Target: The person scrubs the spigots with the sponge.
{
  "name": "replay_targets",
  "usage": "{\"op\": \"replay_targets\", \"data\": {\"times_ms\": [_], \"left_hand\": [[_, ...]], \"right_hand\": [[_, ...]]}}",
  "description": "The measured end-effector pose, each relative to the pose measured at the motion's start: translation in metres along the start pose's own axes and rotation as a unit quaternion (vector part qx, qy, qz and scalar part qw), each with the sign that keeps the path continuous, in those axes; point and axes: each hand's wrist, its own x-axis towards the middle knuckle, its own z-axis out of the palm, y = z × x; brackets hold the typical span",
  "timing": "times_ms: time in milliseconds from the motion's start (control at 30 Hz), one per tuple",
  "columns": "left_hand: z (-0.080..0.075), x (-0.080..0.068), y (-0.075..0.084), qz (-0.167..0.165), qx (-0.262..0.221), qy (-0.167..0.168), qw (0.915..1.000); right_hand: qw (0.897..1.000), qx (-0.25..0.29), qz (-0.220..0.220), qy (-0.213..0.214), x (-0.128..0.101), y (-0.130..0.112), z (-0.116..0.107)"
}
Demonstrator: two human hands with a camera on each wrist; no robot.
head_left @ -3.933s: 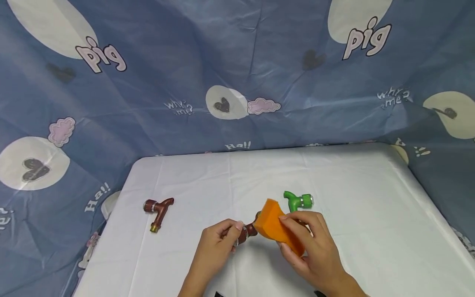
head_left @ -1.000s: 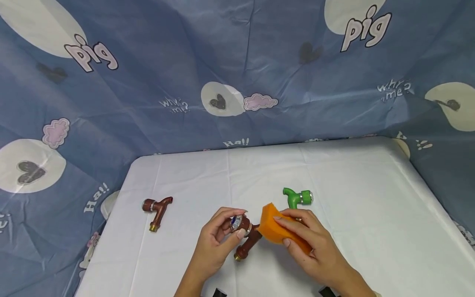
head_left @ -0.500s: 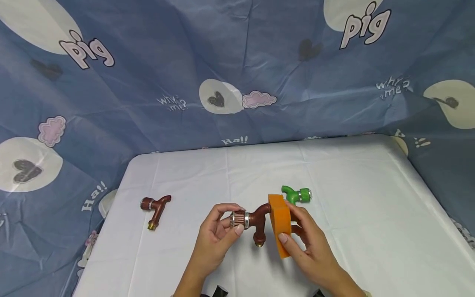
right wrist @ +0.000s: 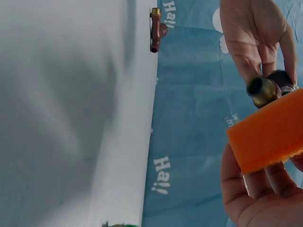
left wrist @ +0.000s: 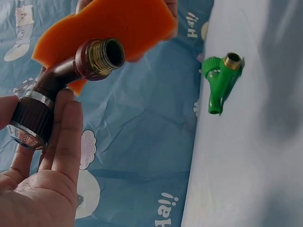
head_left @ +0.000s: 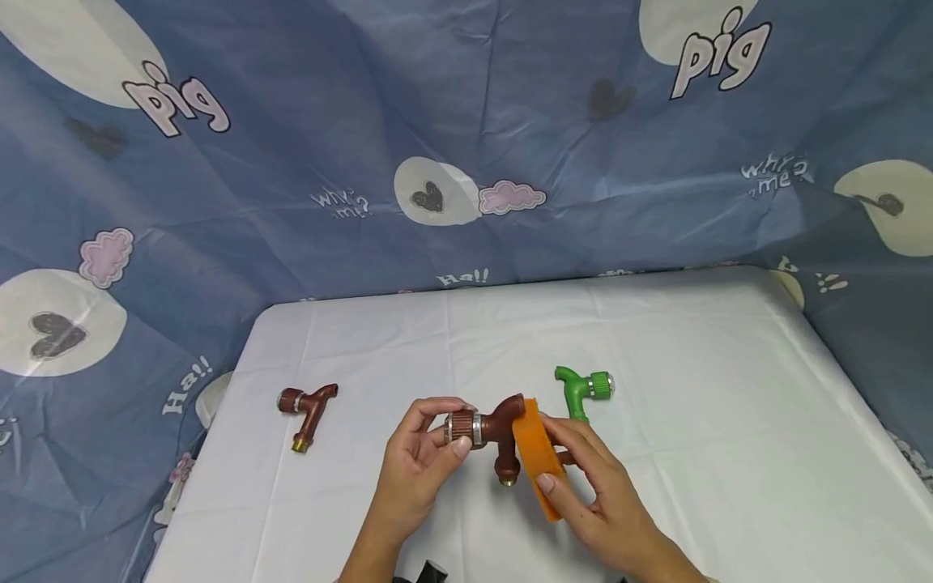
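We see the left hand pinching a brown faucet, the right hand pinching an orange sponge. We judge this wiping; next, the faucet likely needs turning

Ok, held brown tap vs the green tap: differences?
The held tap is reddish-brown, the green tap bright green. The left hand grips the held tap; the green tap lies on the white table. In head view, the held tap's knob points left, the green tap's right. Both have ribbed knobs and brass-coloured ends.
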Motion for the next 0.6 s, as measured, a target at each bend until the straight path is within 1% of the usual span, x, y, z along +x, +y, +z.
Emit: {"op": "replay_targets", "data": {"times_ms": [100,200,300,433,533,600], "left_hand": [[-0.001,0.000,0.001,-0.001,0.004,0.012,0.9999],[-0.003,0.001,0.002,0.014,0.009,0.025,0.9995],[-0.007,0.002,0.003,0.035,0.015,0.029,0.9988],[-0.010,0.001,0.003,0.042,0.016,0.034,0.9984],[-0.010,0.001,0.003,0.040,0.017,0.040,0.9982],[-0.011,0.001,0.003,0.038,0.016,0.043,0.9982]], "right_hand": [[0.999,-0.023,-0.025,0.002,0.000,0.003,0.000],[0.999,-0.034,-0.028,-0.016,-0.003,0.004,0.001],[0.998,-0.051,-0.006,-0.039,-0.007,0.002,0.001],[0.995,-0.071,0.032,-0.059,-0.010,0.000,-0.002],[0.994,-0.073,0.050,-0.063,-0.008,0.001,-0.008],[0.994,-0.074,0.063,-0.051,-0.005,0.001,-0.014]]}}
